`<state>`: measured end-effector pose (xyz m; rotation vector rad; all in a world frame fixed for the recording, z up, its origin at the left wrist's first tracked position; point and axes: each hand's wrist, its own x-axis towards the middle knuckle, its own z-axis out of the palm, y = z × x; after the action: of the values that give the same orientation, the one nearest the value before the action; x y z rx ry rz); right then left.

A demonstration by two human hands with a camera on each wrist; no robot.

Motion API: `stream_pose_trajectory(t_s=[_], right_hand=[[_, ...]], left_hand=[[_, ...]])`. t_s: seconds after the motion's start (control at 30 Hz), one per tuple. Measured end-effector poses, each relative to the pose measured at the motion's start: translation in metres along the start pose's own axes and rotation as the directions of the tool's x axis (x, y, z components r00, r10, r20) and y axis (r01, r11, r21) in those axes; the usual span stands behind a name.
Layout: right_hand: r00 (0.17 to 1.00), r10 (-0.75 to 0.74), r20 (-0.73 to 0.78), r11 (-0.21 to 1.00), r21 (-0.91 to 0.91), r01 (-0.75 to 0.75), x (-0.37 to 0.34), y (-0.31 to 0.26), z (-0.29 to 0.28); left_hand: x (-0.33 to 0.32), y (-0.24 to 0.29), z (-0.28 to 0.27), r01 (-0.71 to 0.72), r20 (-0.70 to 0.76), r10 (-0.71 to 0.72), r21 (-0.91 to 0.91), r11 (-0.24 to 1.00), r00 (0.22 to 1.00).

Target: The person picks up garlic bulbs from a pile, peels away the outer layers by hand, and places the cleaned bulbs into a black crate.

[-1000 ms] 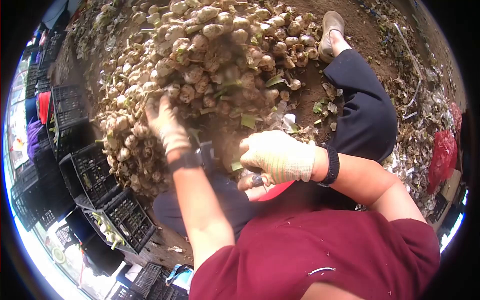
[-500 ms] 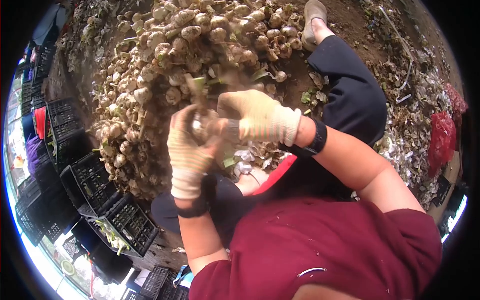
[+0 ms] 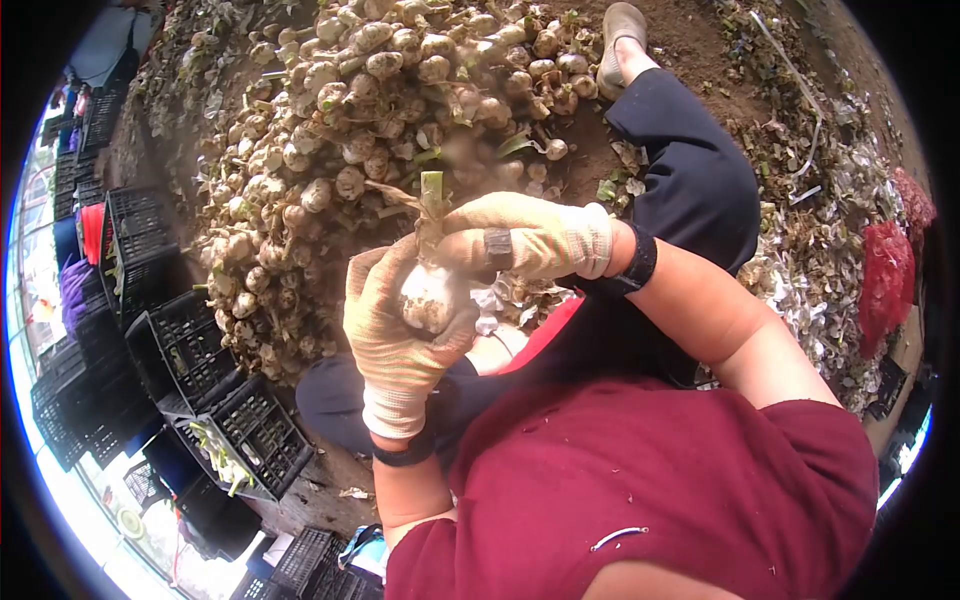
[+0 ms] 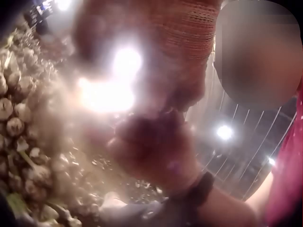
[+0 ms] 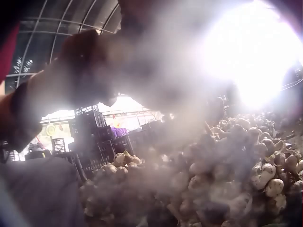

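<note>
In the head view the gloved left hand (image 3: 392,325) grips a garlic bulb (image 3: 428,300), its fingers and thumb curled round the sides. The bulb's cut green stem (image 3: 431,190) points up, away from the body, with a dry leaf strand at its side. The gloved right hand (image 3: 530,238) lies against the stem base, fingers curled, a dark band round one finger. Whether a tool is in it is hidden. Both wrist views are blurred by glare; the left one shows the two hands (image 4: 156,146) close together.
A large heap of garlic (image 3: 290,190) lies beyond the hands. Black crates (image 3: 250,440) stand along the left side. Dry peelings (image 3: 810,290) and a red mesh bag (image 3: 885,285) lie at the right. The person's dark-trousered leg (image 3: 700,180) stretches out at the right of the heap.
The left hand has come back from the heap and now holds a bulb near the right hand. Since the middle frame the bulb has turned stem up and the hands have shifted slightly.
</note>
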<state>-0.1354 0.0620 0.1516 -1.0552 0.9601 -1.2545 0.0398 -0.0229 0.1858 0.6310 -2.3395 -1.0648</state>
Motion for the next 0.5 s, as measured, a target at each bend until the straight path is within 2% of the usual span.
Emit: stream_pose_trajectory(t_s=[0.07,0.1,0.13,0.17,0.23,0.3,0.37,0.5], right_hand=[[0.998,0.053,0.015,0.997,0.063,-0.054,0.001,0.002,0.0],[1.0,-0.005,-0.021,1.0,0.016,0.005,0.001,0.007,0.0],[0.996,-0.064,-0.054,0.997,-0.033,0.063,0.001,0.01,0.0],[0.997,-0.064,-0.051,0.997,-0.035,0.062,0.002,0.01,0.001],[0.995,-0.02,-0.097,0.997,0.078,0.028,0.002,0.008,0.004],[0.996,-0.031,-0.082,0.995,0.087,0.039,-0.001,0.003,0.004],[1.0,0.001,-0.028,0.992,0.129,0.003,-0.002,-0.005,0.003],[0.995,-0.072,0.063,0.997,0.015,0.071,-0.008,-0.003,-0.003]], left_hand=[[0.0,0.009,0.004,0.015,-0.02,-0.015,0.009,1.0,1.0],[0.0,0.012,0.007,0.033,-0.038,-0.032,0.014,0.999,0.999],[0.001,0.011,0.01,0.006,-0.045,-0.001,0.114,0.993,0.999],[0.002,0.011,0.011,0.007,-0.048,-0.001,0.114,0.993,0.999],[0.002,0.011,0.011,-0.022,-0.025,0.027,0.166,0.986,0.999],[0.002,0.013,0.01,0.001,-0.029,0.004,0.168,0.986,1.0],[0.002,0.011,0.007,0.014,-0.028,-0.015,-0.006,1.0,0.999],[-0.005,-0.005,0.002,0.022,-0.026,-0.025,-0.106,0.994,0.999]])
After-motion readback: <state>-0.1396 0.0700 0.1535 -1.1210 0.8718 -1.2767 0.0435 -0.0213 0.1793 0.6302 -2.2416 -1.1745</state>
